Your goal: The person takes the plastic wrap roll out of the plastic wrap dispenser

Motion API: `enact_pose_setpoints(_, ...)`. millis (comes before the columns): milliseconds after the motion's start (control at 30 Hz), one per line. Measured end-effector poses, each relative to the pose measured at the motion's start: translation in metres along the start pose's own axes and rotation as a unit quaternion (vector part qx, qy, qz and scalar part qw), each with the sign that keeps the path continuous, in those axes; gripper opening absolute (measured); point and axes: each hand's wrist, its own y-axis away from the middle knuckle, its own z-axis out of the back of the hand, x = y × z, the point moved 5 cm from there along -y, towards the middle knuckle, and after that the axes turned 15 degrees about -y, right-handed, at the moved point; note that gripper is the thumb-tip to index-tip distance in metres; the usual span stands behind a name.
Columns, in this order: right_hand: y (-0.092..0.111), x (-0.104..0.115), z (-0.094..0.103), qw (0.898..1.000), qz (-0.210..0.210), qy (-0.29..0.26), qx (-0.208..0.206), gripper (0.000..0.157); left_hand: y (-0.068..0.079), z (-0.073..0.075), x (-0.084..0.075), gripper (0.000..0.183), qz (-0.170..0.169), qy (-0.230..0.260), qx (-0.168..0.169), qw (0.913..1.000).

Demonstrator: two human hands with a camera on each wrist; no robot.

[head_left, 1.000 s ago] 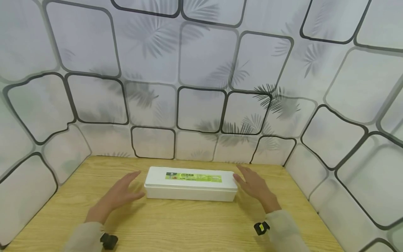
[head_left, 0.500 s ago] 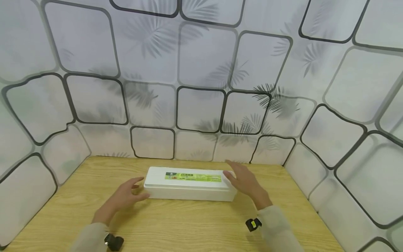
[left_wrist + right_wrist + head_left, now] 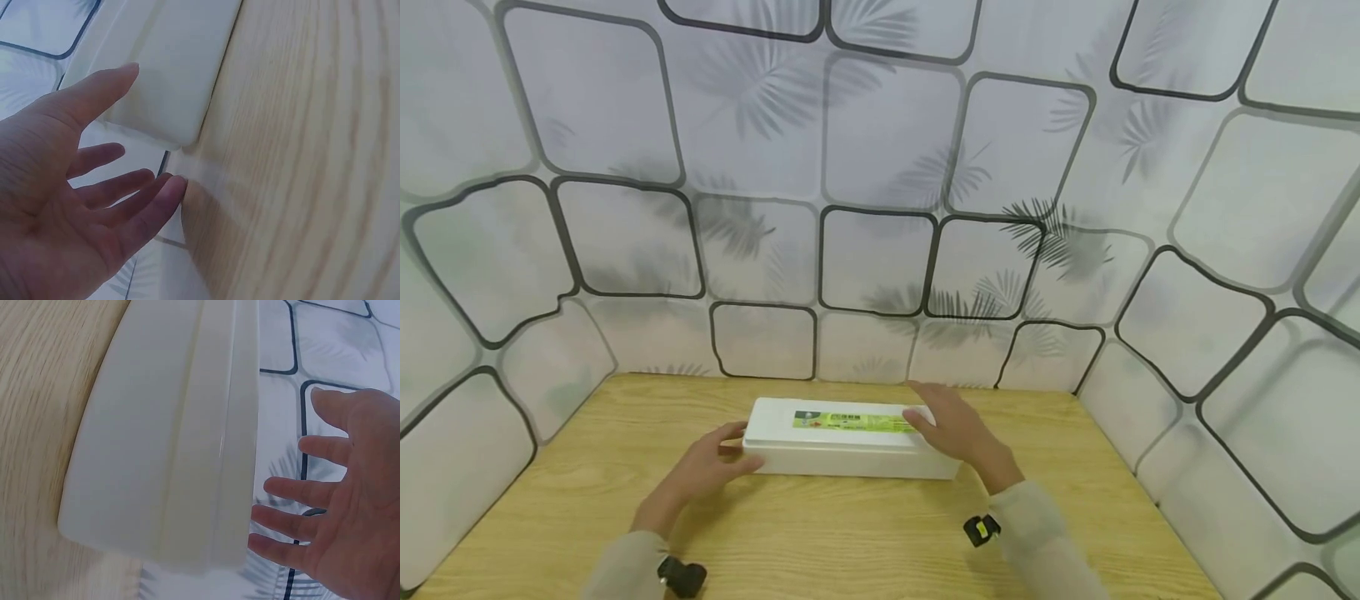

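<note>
A long white plastic box (image 3: 850, 461) with its lid on lies crosswise on the wooden table. On the lid is a green-yellow printed label (image 3: 842, 422), its right end overlapped by my right hand. My left hand (image 3: 703, 462) is at the box's left end, thumb in front of the near side. In the left wrist view, the fingers (image 3: 150, 219) of that hand are spread and lightly bent, apart from the box's end. Over the right end of the lid is my right hand (image 3: 958, 429). The right wrist view shows its fingers (image 3: 300, 492) stretched out above the lid.
The light wooden table (image 3: 820, 542) meets a patterned wall covering (image 3: 880, 258) behind the box and at both sides. Black wrist cameras (image 3: 682, 577) sit at the light sleeves (image 3: 625, 568).
My right hand has moved left, from beside the box to over its lid. My left hand has shifted slightly right, closer around the left end. The box has stayed in place.
</note>
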Motion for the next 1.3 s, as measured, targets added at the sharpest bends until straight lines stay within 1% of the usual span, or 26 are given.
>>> enact_pose_setpoints(67,-0.002,0.004,-0.002,1.0,0.003,-0.003,0.004,0.055,0.0,-0.001,0.0,0.078,0.003,0.014,0.001,0.9999)
enact_pose_setpoints(200,-0.007,0.011,-0.007,1.0,-0.002,-0.015,0.015,0.056,-0.001,-0.004,-0.002,0.079,0.003,0.048,0.004,0.9988)
enact_pose_setpoints(300,-0.01,0.014,-0.013,1.0,0.001,-0.017,0.022,0.057,-0.002,-0.006,-0.003,0.078,-0.004,0.071,0.007,0.9975)
enact_pose_setpoints(433,-0.013,0.017,-0.021,0.999,0.011,-0.004,0.032,0.06,-0.003,-0.007,-0.004,0.078,-0.006,0.085,0.004,0.9963)
enact_pose_setpoints(667,-0.017,0.025,-0.03,0.999,-0.003,0.021,0.048,0.067,-0.001,-0.007,-0.008,0.077,0.004,0.11,-0.003,0.9939)
enact_pose_setpoints(767,-0.02,0.029,-0.035,0.997,-0.004,0.04,0.064,0.07,0.0,-0.008,-0.008,0.077,0.009,0.124,-0.006,0.9922)
enact_pose_setpoints(867,-0.024,0.031,-0.042,0.994,0.005,0.068,0.079,0.073,0.001,-0.009,-0.006,0.077,0.015,0.133,-0.006,0.991)
enact_pose_setpoints(933,-0.027,0.031,-0.047,0.993,0.011,0.082,0.085,0.075,0.0,-0.008,-0.005,0.078,0.013,0.136,-0.005,0.9906)
enact_pose_setpoints(1067,-0.029,0.034,-0.053,0.992,-0.001,0.078,0.101,0.079,0.0,-0.008,-0.005,0.079,0.009,0.14,-0.002,0.9901)
enact_pose_setpoints(1167,-0.029,0.036,-0.056,0.991,-0.016,0.076,0.111,0.081,0.0,-0.008,-0.005,0.079,0.007,0.132,-0.004,0.9911)
enact_pose_setpoints(1300,-0.029,0.037,-0.057,0.99,-0.017,0.086,0.112,0.084,-0.001,-0.008,-0.004,0.08,0.011,0.124,-0.008,0.9922)
